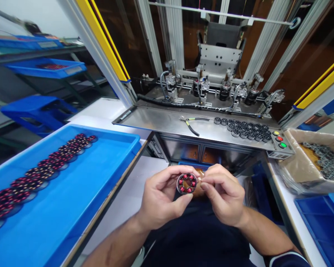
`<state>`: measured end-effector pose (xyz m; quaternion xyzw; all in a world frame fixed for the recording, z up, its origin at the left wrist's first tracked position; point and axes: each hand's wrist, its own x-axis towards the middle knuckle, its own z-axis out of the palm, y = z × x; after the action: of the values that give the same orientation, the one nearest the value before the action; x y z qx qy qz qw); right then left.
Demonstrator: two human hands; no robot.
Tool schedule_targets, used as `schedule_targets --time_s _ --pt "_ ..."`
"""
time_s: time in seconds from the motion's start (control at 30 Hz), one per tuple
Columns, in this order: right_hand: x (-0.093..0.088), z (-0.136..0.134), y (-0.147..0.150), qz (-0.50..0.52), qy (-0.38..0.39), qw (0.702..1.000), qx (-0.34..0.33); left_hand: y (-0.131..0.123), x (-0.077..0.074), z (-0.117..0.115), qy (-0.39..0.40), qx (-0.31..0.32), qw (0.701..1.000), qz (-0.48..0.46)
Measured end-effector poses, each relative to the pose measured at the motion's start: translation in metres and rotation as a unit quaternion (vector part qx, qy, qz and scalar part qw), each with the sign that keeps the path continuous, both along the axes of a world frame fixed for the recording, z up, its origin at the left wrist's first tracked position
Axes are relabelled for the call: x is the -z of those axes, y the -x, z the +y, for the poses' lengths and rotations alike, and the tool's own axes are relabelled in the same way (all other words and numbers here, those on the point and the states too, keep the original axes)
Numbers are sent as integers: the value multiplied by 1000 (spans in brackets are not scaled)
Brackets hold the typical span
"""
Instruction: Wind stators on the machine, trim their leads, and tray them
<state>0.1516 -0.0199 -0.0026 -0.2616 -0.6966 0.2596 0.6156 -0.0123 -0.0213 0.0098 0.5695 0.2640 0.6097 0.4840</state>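
My left hand [159, 195] holds a motor stator [183, 188] between fingers and thumb, in front of my body. It is a dark ring with red wire coils around an open middle, its face turned up toward me. At the ring's right edge, my right hand [226, 196] is closed in a pinch with thumb and index finger. Whatever lies between those fingertips is too small to make out. Cutting pliers [191, 124] with green and black handles lie on the metal shelf beyond my hands, jaws pointing left.
Left is a blue tray [114, 174] with rows of red-wound stators [44, 168]. Several dark unwound cores [246, 129] sit on the metal shelf [156, 120], before a machine [219, 59]. A button panel [280, 142] and a lined box of grey cores [297, 167] stand right.
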Motion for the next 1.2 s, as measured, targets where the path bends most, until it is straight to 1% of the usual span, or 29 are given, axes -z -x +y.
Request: schedule_targets --time_s 0.1,0.17,0.23,0.3,0.37,0.47,0.6,0.67,0.77,0.83,0.9,1.0,1.1,1.2 --pt "1 -7 3 19 6 1000 17 -1 4 -2 -44 -51 997 33" --pt "2 -11 5 34 -5 999 17 -3 7 -4 -81 -93 991 49" --pt "3 -12 8 45 -25 999 15 -4 10 -4 -110 -121 985 58" --pt "3 -12 10 49 -44 998 17 -6 12 -4 -123 -138 981 63" --pt "4 -11 10 44 -59 997 14 -7 11 -4 -121 -137 981 59" --pt "5 -7 4 32 -72 997 -10 -7 4 -3 -91 -100 990 30" --pt "2 5 -11 4 -65 997 -42 -6 -3 -3 3 -4 999 -40" --pt "-3 14 -16 -19 -64 995 -68 -6 -2 -3 52 48 995 -63" --pt "-16 26 -20 -57 -83 988 -119 -6 3 -3 108 114 984 -85" --pt "-24 30 -20 -79 -101 982 -140 -7 6 -3 128 139 977 -102" --pt "-30 32 -20 -98 -121 977 -146 -8 8 -2 142 150 971 -117" --pt "-32 29 -19 -113 -161 974 -114 -8 7 -1 159 160 967 -115" --pt "-29 22 -20 -114 -217 969 -25 -9 2 1 170 147 968 -113" --pt "-25 14 -20 -129 -269 952 68 -13 -2 0 155 109 975 -118"
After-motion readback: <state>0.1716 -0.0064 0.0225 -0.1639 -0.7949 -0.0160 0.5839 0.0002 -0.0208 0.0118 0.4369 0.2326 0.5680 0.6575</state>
